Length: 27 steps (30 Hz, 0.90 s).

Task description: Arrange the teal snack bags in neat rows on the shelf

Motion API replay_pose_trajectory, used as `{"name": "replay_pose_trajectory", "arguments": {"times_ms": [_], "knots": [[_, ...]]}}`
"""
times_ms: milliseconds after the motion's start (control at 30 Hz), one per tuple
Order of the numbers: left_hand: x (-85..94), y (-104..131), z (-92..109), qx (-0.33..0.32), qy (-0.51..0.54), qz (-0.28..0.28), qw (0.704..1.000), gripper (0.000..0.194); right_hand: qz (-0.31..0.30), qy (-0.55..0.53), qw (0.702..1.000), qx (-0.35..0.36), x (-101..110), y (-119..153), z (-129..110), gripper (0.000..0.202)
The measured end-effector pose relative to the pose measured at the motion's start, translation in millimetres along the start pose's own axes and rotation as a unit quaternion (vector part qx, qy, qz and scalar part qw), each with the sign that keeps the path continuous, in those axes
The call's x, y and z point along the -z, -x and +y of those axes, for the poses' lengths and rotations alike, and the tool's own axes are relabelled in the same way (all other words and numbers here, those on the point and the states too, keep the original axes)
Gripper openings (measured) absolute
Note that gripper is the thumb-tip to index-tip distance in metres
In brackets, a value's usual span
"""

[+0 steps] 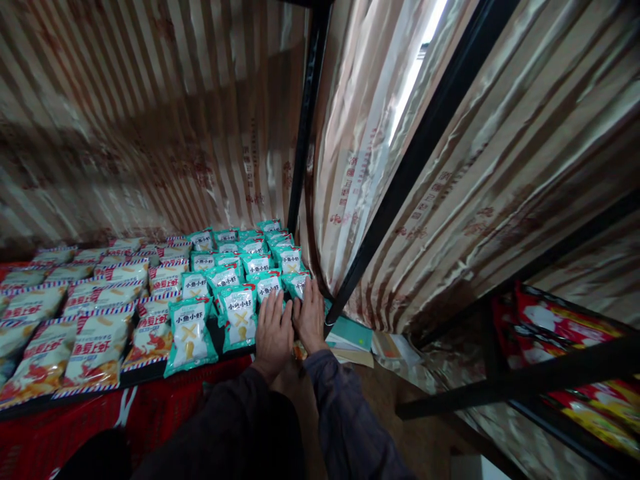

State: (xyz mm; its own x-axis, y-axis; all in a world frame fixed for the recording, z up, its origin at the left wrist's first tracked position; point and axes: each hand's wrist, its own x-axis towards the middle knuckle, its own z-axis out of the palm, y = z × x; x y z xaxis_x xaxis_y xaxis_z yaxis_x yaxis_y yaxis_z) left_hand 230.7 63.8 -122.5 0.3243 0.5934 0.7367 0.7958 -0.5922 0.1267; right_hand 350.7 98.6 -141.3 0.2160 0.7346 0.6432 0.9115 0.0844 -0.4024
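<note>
Head view: we look down at a corner shelf walled off by brown-and-cream striped, glossy sheeting.
Left hand: our left hand lies palm down over the front of the teal-and-white shiny snack packets, fingers extended and close together.
Right hand: our right hand rests just beside it at the right end of the rows, fingers straight and slightly spread; we see neither hand pinching anything.
Teal packets: they lean in rows at the shelf's right end, near a slim black upright post.
Cream packets: to their left we have cream packets with red lettering and striped edges.
Shelf: its black front edge runs above red slotted plastic.
Floor: brown floor, with a teal flat booklet beyond our right wrist.
Right side: a thick black diagonal bar crosses the sheeting; red-and-yellow glossy bags sit on another rack.
</note>
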Motion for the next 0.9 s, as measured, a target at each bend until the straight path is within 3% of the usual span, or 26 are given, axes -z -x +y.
{"name": "replay_pose_trajectory", "arguments": {"times_ms": [233, 500, 767, 900], "knots": [[-9.9, -15, -2, 0.014, -0.01, -0.032, 0.999, 0.045, 0.036, -0.046, 0.998, 0.003, -11, -5, 4, 0.059], [-17.6, -22, -4, 0.068, -0.005, -0.017, 0.998, 0.045, 0.012, -0.035, 0.999, 0.023, -7, -16, 5, 0.045], [-22.0, -54, -7, 0.067, -0.008, -0.019, 0.998, 0.039, 0.012, -0.042, 0.999, 0.018, -13, -14, 13, 0.051], [-27.1, -56, -17, 0.053, -0.008, -0.04, 0.998, 0.042, 0.011, -0.038, 0.999, 0.011, -15, -12, 12, 0.05]]}}
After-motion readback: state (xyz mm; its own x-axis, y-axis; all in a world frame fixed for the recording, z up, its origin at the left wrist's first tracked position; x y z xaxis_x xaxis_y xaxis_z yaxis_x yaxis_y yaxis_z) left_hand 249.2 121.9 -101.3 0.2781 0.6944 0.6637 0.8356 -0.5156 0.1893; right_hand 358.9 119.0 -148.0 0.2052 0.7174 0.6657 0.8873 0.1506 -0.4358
